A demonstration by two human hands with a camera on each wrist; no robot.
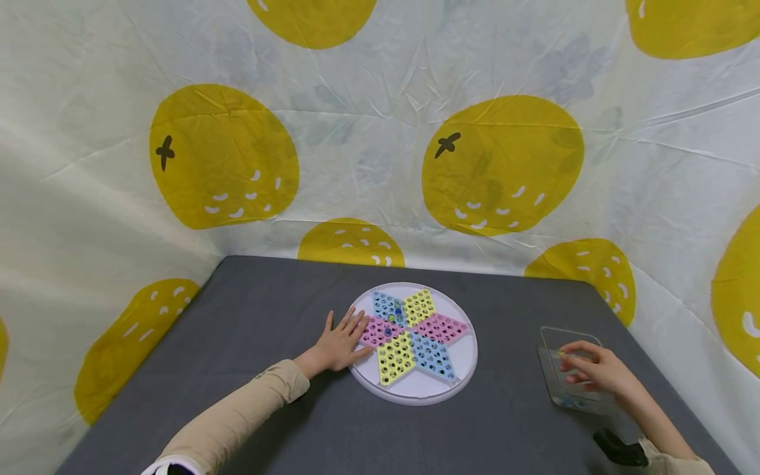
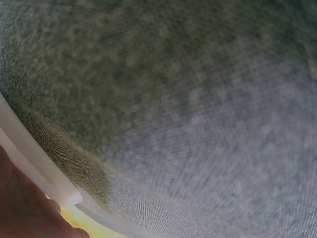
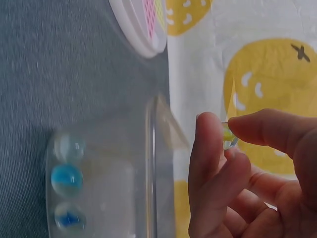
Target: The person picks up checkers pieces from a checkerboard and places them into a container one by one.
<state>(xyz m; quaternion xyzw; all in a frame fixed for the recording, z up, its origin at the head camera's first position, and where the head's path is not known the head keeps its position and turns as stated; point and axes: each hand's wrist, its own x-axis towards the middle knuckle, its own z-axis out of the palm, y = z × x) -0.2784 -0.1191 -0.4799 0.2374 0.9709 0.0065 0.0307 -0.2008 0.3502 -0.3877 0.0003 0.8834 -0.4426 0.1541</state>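
A round white Chinese checkers board (image 1: 463,303) with a star of pink, blue and yellow holes lies on the table. My left hand (image 1: 338,343) rests on its left edge with the fingers spread. A few marbles (image 1: 398,311) sit in the board's blue and pink points. Over at the right, my right hand (image 1: 600,371) is above a clear plastic box (image 1: 549,376). Thumb and fingers pinch a clear marble (image 3: 228,137) with a yellow-green swirl. Blue and clear marbles (image 3: 67,178) lie in the box in the right wrist view.
The dark grey cloth (image 1: 261,297) covers the table, which meets a white curtain (image 1: 356,152) printed with yellow fruit at the back and sides. A black strap (image 1: 620,450) is on the right wrist.
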